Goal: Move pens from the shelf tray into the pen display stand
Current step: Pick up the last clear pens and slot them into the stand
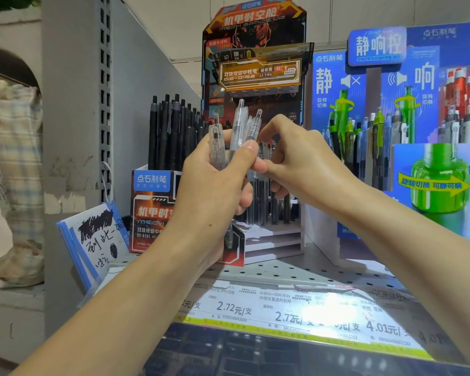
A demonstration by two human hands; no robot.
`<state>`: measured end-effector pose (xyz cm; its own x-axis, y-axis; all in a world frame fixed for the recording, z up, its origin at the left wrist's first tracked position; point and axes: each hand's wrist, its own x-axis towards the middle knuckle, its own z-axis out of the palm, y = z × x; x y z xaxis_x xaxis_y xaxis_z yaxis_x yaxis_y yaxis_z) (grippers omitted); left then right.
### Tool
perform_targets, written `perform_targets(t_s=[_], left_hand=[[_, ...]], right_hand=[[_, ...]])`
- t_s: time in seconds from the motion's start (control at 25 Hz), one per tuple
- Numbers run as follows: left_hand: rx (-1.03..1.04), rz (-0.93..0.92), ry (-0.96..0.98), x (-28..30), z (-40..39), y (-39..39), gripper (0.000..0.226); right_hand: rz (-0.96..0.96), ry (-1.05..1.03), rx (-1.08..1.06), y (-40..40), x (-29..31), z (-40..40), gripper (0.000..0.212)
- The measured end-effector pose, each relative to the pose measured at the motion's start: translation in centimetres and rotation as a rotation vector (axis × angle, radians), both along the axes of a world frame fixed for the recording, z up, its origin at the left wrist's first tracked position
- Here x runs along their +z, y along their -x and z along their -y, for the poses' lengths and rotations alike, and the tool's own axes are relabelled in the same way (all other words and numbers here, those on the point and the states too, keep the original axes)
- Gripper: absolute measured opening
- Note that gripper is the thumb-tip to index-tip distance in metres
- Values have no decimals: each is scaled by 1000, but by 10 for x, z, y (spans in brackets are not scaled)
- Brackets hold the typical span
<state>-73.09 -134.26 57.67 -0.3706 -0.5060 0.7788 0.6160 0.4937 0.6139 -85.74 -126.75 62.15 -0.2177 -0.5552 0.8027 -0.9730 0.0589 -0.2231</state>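
While both hands meet before the shelf, findings stand thus:
Left hand (215, 183): fingers curled round a bundle of clear pens (238, 131), upright.
Right hand (296, 161): fingertips pinch one pen of that bundle.
Pen display stand (272, 240): directly behind the hands, on the perforated shelf (296, 270).
Black pens (171, 131): upright in a carton, left.

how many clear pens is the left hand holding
3 that I can count: one clear pen on the left of the left hand, one in the middle, one beside the right hand, which pinches it. More may be hidden.
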Motion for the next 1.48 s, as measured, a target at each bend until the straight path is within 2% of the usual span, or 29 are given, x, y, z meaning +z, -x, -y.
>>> perform_targets(t_s=[0.12, 0.2, 0.28, 0.36, 0.52, 0.72, 0.8, 0.88, 1.0, 1.12, 1.32, 1.48], left_hand=[[17, 14, 9, 1, 1, 0, 15], [21, 27, 12, 1, 2, 1, 17], [24, 48, 5, 1, 1, 1, 22], [19, 60, 4, 1, -1, 2, 27], [-31, 40, -2, 7, -8, 2, 31], [-49, 65, -9, 8, -12, 3, 32], [-50, 69, -16, 7, -12, 2, 31], [-42, 62, -35, 5, -9, 0, 28], [33, 58, 7, 3, -5, -4, 23], [101, 58, 65, 1, -4, -7, 19], [96, 52, 2, 2, -5, -4, 11], [96, 69, 17, 3, -5, 0, 10]], right_hand=[[-49, 23, -46, 3, 3, -3, 27], [-47, 134, 4, 3, 8, -5, 19], [238, 189, 333, -1, 12, -8, 11], [533, 77, 652, -4, 13, -12, 15], [617, -138, 793, 3, 15, -17, 22], [747, -85, 892, 6, 17, -16, 23], [781, 1, 865, 7, 18, -16, 15], [805, 170, 794, 10, 23, -20, 16], [646, 381, 526, 16, 25, -25, 24], [470, 370, 346, 15, 18, -17, 27], [336, 291, 198, 16, 11, -13, 29], [302, 288, 154, 17, 10, -12, 29]])
